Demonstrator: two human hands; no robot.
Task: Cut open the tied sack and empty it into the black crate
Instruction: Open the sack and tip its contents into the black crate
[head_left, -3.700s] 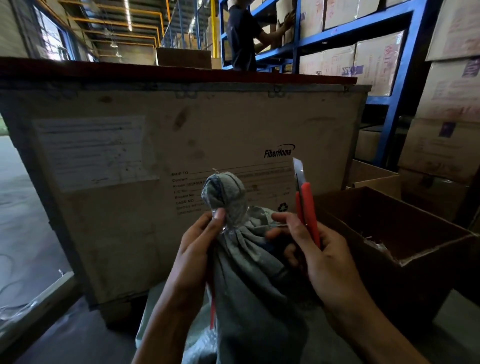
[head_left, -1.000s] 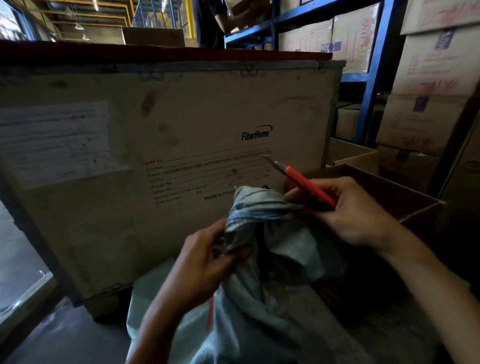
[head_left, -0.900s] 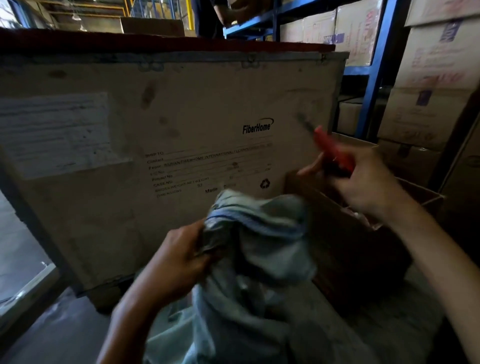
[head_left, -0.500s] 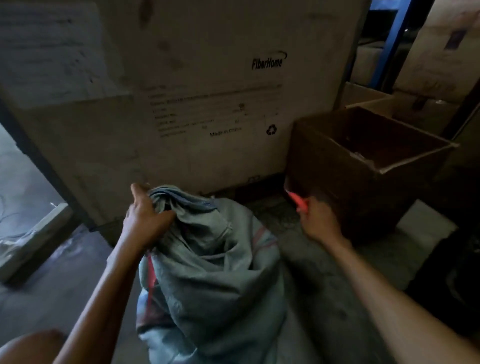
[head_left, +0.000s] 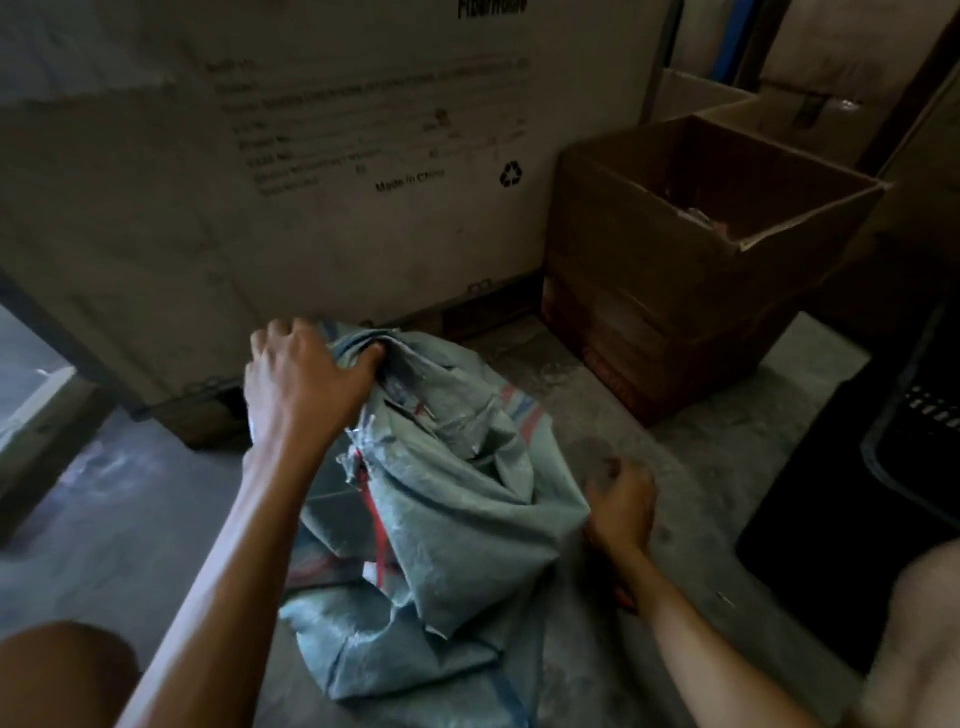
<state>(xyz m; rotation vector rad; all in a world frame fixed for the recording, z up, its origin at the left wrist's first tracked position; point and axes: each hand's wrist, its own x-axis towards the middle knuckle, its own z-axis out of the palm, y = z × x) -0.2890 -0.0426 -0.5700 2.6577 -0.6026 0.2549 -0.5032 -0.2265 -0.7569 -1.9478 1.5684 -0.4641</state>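
Observation:
The grey-green woven sack (head_left: 457, 519) slumps on the concrete floor in front of me, its neck loose and untied. My left hand (head_left: 304, 382) is shut on the bunched top edge of the sack, at its upper left. My right hand (head_left: 621, 501) is low on the floor beside the sack's right side, fingers curled and blurred. A small red patch (head_left: 622, 598) shows under that wrist; whether it is the red cutter I cannot tell. The black crate (head_left: 878, 467) stands at the right edge, close to my right arm.
A large pale shipping crate (head_left: 311, 156) with printed text walls off the back. An open brown cardboard box (head_left: 670, 280) stands to its right, behind the sack. My knees show at the bottom corners. Bare concrete floor (head_left: 691, 467) lies between the sack and the black crate.
The tie is gone and the sack's neck hangs open. My view has tilted down. My right hand, which held the red cutter raised, has dropped to the floor beside the sack.

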